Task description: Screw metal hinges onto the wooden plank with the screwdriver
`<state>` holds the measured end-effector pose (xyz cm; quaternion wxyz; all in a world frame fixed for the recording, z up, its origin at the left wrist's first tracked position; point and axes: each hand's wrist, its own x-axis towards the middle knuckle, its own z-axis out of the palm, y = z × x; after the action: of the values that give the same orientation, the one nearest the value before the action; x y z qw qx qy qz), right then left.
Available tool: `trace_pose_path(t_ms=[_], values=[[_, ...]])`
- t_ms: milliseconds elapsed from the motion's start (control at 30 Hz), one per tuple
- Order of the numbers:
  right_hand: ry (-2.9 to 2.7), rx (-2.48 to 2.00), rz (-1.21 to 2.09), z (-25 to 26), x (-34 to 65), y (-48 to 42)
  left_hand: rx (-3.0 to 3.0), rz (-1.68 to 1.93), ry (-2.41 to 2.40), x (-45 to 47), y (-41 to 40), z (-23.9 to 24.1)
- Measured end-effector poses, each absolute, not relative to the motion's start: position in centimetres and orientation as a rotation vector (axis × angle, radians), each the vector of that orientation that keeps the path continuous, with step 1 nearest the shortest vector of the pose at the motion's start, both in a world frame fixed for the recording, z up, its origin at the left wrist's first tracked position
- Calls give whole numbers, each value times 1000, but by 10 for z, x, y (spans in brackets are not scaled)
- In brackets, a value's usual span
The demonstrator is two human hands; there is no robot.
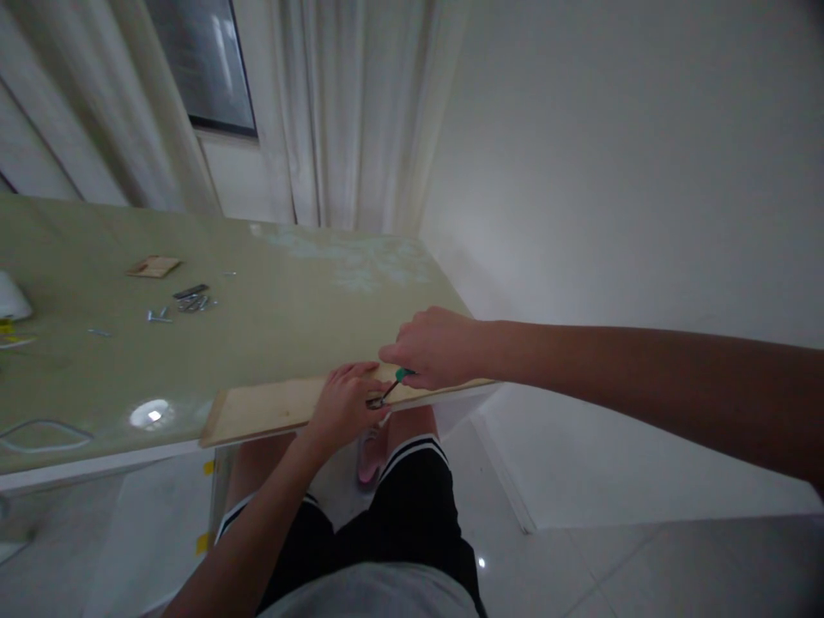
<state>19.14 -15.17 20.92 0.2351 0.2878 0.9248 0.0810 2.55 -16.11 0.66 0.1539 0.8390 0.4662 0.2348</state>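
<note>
Beside a white wall [631, 172], a greenish tabletop [289, 300] bears a wooden board [263, 408].

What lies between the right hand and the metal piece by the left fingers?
In the head view, a green-handled screwdriver, held in the right hand.

A dark-framed window [206, 64] is flanked by pale curtains [348, 112], a bright light is mirrored in the glossy green counter [289, 318], and the right side is closed off by a plain white wall [631, 189] above pale floor tiles [624, 571].
</note>
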Motion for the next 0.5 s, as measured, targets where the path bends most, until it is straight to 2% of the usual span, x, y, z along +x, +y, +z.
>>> trace_pose_path(t_ms=[200,333,500], values=[[2614,739,223,210,200,-148,2393,688,1338,25,-161,5],[2746,504,219,217,209,-144,2403,691,1360,25,-162,7],[2707,301,367,220,203,-141,2436,614,1374,27,-166,17]])
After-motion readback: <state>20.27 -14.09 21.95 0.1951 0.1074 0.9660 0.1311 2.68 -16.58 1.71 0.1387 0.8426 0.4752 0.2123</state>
